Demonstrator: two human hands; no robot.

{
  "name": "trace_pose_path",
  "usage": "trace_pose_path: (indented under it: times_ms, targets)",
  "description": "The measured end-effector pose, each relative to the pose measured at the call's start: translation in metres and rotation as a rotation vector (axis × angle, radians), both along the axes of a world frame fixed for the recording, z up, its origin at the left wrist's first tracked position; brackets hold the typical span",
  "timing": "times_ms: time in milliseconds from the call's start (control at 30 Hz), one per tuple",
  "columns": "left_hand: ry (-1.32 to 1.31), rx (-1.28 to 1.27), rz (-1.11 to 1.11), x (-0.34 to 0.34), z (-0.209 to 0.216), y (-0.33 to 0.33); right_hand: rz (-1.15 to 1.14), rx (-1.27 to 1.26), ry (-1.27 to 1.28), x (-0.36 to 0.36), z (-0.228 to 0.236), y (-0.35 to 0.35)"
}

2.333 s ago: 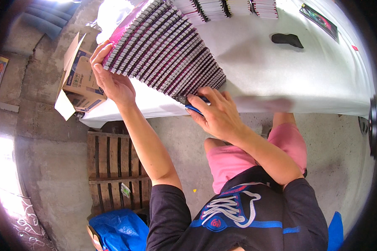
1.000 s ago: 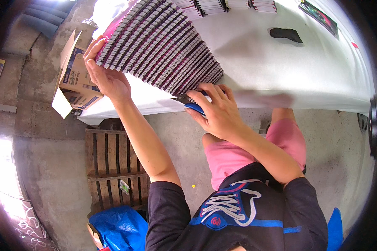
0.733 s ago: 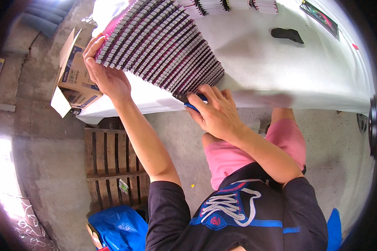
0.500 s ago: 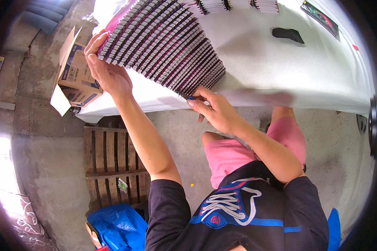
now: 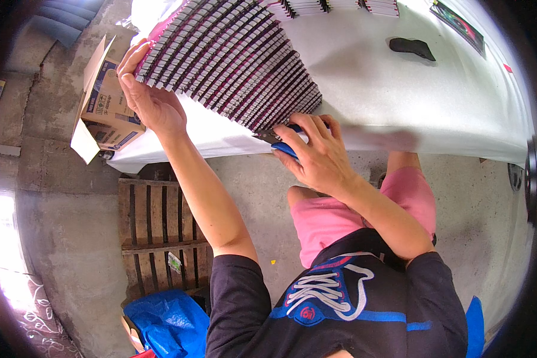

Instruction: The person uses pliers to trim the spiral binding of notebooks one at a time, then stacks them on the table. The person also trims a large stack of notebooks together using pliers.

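Observation:
A long row of wire-bound notebooks point(image 5: 232, 68), stacked with their spines toward me, lies fanned across the white-covered table. My left hand point(image 5: 152, 101) cups the left end of this row, its fingers curled round the outer edge. In my right hand point(image 5: 322, 149) is a pair of blue-handled pliers point(image 5: 285, 148), its handles spread inside my fingers. The dark jaws point left and touch or nearly touch the lower corner of the bindings near the row's right end. Exactly what the jaws meet is too small to tell.
The white tablecloth point(image 5: 364, 95) drops over the near edge. On it lie a black cloth-like item point(image 5: 411, 48), a dark notebook point(image 5: 457, 27) and more bound stacks point(image 5: 380, 7) farther back. An open cardboard box point(image 5: 110, 107) stands left; a wooden pallet point(image 5: 161, 221) and blue bag point(image 5: 168, 322) sit below.
My right hand has shifted its grip, opening the pliers' handles with its fingers spread over them; the blue handles now show more. My left hand has stayed almost in place on the notebooks.

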State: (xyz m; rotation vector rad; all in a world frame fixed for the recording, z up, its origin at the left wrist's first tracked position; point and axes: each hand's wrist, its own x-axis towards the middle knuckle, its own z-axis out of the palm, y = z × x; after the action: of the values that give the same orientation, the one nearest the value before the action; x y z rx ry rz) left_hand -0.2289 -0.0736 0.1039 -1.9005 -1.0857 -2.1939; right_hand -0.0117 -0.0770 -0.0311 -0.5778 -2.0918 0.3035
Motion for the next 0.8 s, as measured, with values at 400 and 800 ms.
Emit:
trace_pose_path:
  times_ms: [400, 800]
  targets:
    - [0.006, 0.008, 0.023, 0.002, 0.001, 0.001, 0.470, -0.978, 0.120, 0.003, 0.000, -0.001]
    - [0.001, 0.005, 0.031, 0.000, 0.001, 0.001, -0.003, -0.077, -0.007, 0.009, -0.014, -0.003]
